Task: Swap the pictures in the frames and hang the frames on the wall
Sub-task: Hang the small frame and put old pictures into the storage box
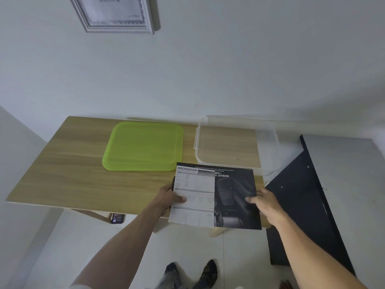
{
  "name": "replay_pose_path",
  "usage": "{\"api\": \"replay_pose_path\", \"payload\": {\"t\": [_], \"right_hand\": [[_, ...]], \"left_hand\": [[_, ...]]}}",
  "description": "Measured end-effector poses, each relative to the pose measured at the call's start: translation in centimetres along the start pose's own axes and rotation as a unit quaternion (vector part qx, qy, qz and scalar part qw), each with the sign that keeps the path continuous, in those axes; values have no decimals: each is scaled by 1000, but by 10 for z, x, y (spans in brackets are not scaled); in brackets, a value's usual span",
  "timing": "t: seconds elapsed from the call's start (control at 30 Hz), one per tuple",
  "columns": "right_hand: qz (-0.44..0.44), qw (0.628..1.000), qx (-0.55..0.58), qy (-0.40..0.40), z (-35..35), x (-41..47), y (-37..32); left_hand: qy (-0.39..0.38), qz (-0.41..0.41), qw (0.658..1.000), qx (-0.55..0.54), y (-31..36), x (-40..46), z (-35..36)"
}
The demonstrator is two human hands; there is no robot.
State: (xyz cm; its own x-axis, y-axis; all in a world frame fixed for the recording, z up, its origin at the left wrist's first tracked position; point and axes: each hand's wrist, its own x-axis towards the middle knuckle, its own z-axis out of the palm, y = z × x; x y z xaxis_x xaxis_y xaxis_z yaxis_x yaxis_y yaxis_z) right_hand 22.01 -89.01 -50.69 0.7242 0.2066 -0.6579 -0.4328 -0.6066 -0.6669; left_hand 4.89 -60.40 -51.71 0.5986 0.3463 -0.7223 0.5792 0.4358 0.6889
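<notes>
Your left hand and right hand each pinch a side edge of the printed sheet, low and right of centre over the table. It reads "SPECIFICATION" and, upside down, "ROBUST S". The frame hangs upper left; its print ends in "CM".

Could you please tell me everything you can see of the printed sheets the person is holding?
The glossy printed sheets look like two overlapping pages: a white one headed "SPECIFICATION" over a dark one showing a car seat, its text upside down. They are held flat, low over the wooden table's near edge, the left hand and right hand pinching opposite sides.
</notes>
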Motion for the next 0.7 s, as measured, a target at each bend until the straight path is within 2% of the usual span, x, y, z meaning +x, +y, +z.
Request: {"api": "replay_pose_path", "payload": {"t": [0.2,0.37,0.7], "right_hand": [[-5,999,32,-18,-13,-21,-12],[-7,998,57,-30,-21,-34,-19],[-109,985,115,74,-33,-33,-74]], "left_hand": [[-48,54,996,52,29,0,-9],[-81,73,993,48,42,-7,-16],[-60,156,986,30,107,3,8]]}}
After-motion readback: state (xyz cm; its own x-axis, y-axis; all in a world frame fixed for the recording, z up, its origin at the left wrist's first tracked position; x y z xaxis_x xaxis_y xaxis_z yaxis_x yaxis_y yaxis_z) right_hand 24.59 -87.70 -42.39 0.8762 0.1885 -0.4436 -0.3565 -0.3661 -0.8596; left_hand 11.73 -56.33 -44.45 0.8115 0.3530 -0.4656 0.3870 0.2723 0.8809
